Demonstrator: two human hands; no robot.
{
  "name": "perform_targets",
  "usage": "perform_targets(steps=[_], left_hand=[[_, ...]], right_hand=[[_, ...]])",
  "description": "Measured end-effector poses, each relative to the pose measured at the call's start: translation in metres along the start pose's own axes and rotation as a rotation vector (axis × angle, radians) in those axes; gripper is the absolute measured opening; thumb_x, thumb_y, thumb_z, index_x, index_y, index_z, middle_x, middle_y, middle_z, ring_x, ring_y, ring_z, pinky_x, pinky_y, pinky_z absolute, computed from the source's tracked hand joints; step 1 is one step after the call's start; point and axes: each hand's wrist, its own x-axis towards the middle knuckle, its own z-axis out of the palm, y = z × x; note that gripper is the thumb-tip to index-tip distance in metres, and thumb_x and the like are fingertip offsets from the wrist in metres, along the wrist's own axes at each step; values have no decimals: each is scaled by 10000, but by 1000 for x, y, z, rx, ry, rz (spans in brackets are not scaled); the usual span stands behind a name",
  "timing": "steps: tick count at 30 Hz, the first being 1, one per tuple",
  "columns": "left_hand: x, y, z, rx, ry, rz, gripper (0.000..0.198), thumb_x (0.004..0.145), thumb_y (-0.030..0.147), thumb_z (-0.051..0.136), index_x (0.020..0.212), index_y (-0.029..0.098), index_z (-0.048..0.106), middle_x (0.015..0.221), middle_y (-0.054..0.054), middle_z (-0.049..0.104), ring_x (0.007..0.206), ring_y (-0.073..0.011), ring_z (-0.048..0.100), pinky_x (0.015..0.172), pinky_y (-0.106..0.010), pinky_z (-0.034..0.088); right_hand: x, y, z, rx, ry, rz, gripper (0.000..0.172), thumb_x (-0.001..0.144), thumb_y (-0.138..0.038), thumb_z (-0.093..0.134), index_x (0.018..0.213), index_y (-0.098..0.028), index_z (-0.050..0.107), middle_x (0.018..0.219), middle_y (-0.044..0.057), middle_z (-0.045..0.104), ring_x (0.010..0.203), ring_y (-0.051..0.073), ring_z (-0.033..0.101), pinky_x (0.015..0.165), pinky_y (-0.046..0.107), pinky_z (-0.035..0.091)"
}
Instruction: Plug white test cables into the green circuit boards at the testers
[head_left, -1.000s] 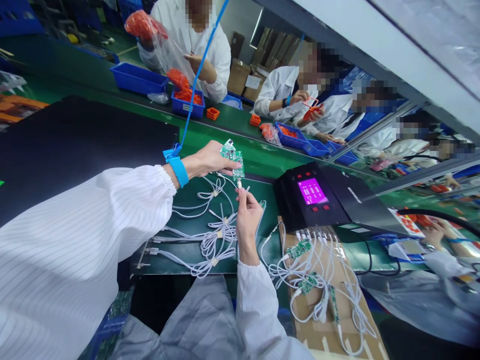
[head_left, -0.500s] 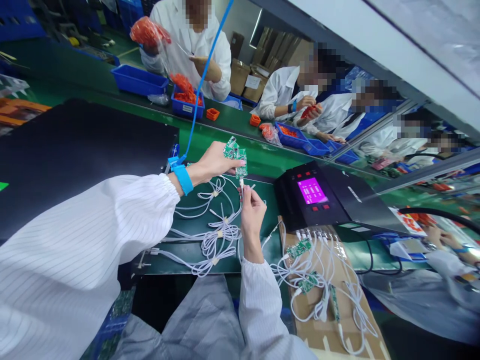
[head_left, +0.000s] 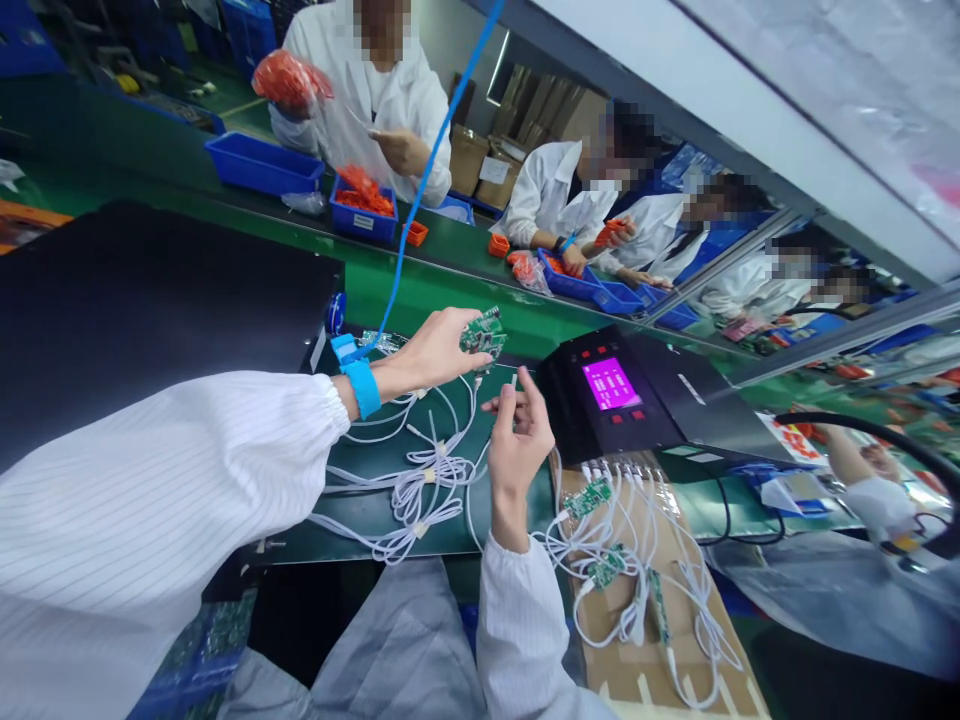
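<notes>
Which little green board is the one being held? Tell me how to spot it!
Find the black box with the glowing purple screen. Just left of it, the left hand with the blue wristband holds a small green board up. The other green boards lie on cardboard among white cables.

White striped sleeves (head_left: pixel 187 480) covered both arms. A blue band (head_left: pixel 363 385) with a blue cord (head_left: pixel 427 180) sat behind the left hand (head_left: pixel 431 350).

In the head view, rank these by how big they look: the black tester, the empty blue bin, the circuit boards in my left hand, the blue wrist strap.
1. black tester
2. empty blue bin, though farther away
3. circuit boards and blue wrist strap: alike, unranked
</notes>
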Motion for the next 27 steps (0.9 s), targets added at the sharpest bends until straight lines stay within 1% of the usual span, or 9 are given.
perform_targets(steps=[1,3,6,9,12,15,19,23,27], left_hand=[[-2,2,2,31,-4,-15,360,797,236,835,1102,85,718,861,-63,714,773,-213,637,758,-344,490],[-4,5,5,92,-19,-39,385,786,268,854,1100,88,723,867,-70,716,806,-230,650,762,-344,484],[-6,7,8,122,-23,-39,273,773,278,856,946,108,732,783,-45,689,750,-208,619,709,-318,442],[-8,8,9,103,-21,-18,196,769,257,837,798,131,690,658,7,619,632,-148,512,615,-287,344],[-10,7,10,70,-17,41,193,762,192,790,679,146,622,597,36,576,586,-111,426,578,-285,274],[-11,6,11,38,2,89,188,754,161,750,644,147,599,580,42,570,580,-100,397,562,-284,253],[-12,5,13,53,26,126,212,788,194,733,642,155,584,573,38,561,565,-99,385,550,-280,253],[-15,7,15,137,30,173,193,845,204,714,692,166,602,652,13,613,574,-112,433,586,-283,295],[-18,8,18,173,19,186,149,864,189,699,736,168,626,703,-9,649,598,-132,489,579,-289,298]], right_hand=[[0,-4,3,10,42,-24,465,1010,-438,615,1378,-153,634,819,8,716,740,152,714,778,322,583],[0,-9,8,2,109,-97,368,1002,-393,646,1282,-156,677,859,27,752,809,170,750,839,347,597],[0,-9,13,-64,158,-225,203,990,-351,675,1058,-176,750,965,62,788,894,186,762,867,361,607],[1,-7,15,-111,189,-324,178,997,-340,665,1030,-188,752,999,66,788,935,191,755,889,387,616],[2,-7,15,-129,204,-368,187,1006,-345,644,1016,-188,743,1008,71,783,956,195,753,907,413,622],[2,-8,15,-126,188,-377,185,1007,-344,639,1020,-187,738,1020,71,785,971,197,756,925,424,624],[2,-10,15,-96,183,-343,178,1005,-337,644,1042,-190,738,1036,68,785,987,198,754,944,426,620],[0,-12,17,-50,194,-272,178,999,-341,654,1047,-196,747,1050,68,780,988,205,750,920,415,628],[-2,-11,17,-66,209,-188,241,1006,-408,633,1033,-196,744,1034,72,774,938,202,750,871,406,640]])
